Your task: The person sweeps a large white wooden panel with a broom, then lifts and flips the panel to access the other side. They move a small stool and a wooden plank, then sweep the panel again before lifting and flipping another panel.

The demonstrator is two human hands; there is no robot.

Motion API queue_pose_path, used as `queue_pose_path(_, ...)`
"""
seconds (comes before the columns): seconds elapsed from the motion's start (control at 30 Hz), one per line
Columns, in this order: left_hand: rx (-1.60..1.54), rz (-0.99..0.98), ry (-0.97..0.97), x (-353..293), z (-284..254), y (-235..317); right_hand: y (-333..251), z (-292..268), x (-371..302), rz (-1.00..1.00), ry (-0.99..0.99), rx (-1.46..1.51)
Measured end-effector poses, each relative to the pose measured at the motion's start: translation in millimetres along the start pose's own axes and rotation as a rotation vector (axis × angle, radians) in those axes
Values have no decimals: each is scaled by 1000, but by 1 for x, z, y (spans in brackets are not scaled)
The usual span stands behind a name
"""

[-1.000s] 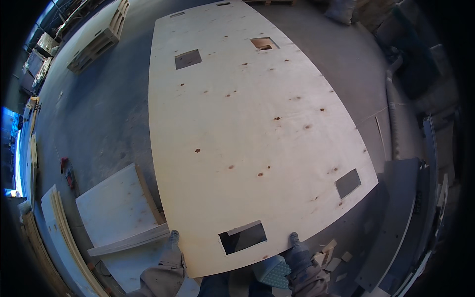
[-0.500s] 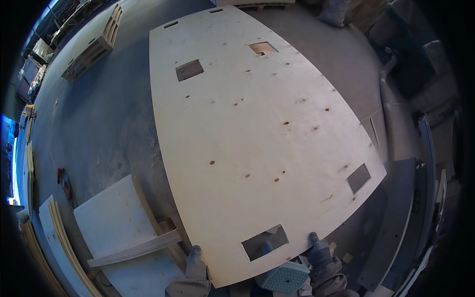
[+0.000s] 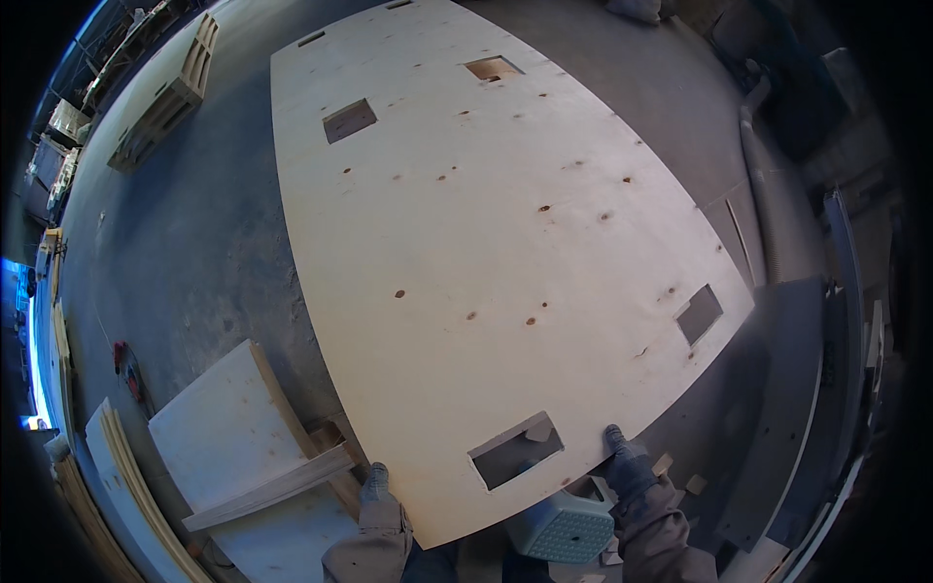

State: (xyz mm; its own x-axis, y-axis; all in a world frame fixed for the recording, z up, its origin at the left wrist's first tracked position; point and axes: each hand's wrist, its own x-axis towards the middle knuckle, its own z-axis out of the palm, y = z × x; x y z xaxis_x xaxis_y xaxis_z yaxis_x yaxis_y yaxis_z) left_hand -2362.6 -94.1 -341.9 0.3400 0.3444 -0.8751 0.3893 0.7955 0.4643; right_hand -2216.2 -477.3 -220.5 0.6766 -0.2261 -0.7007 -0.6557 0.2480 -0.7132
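Note:
A large pale plywood panel [image 3: 457, 369] with several rectangular cut-outs stretches away from me, slanting across the middle of the view. My left hand [image 3: 375, 483], in a grey glove, is closed on the panel's left edge close to its near corner. On the right, my gloved right hand [image 3: 625, 455] grips the near right edge, thumb on the top face and fingers hidden underneath. A pale blue-green plastic step stool [image 3: 566, 530] stands below the near edge, partly covered by the panel, and part of it shows near the closest cut-out.
At lower left lie white boards [image 3: 228, 423] with a wooden strip [image 3: 272, 488] across them. Stacked sheets [image 3: 131, 476] lean beside these. Dark panels [image 3: 777, 418] stand at right. A pallet-like wooden stack [image 3: 165, 102] is far left, and a red-handled tool [image 3: 126, 369] lies on the floor.
The panel and both hands sit slightly higher in the picture, while the surroundings have also shifted as my head moved. Both hands keep their hold on the edges.

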Motion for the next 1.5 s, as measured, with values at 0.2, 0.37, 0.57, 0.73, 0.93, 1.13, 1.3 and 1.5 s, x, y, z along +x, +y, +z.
queue_pose_path(0.2,14,99,-99,-39,33,30,-6,5,1,2,-60,121)
queue_pose_path(0.37,52,106,-50,-32,27,25,-3,5,-5,-20,-135,115)
queue_pose_path(0.57,210,7,53,-25,16,20,1,-5,7,179,76,67)
queue_pose_path(0.73,32,-20,-87,-5,7,8,7,-13,19,193,192,-62)
queue_pose_path(0.93,212,-40,-51,14,6,7,-2,-10,18,175,253,-174)
queue_pose_path(1.13,265,-47,57,-7,16,29,-19,4,0,225,114,-90)
queue_pose_path(1.3,1570,407,-57,-66,-49,33,28,-84,-30,432,326,-503)
queue_pose_path(1.5,1581,118,-188,-49,-171,-15,42,-169,-134,600,399,-630)
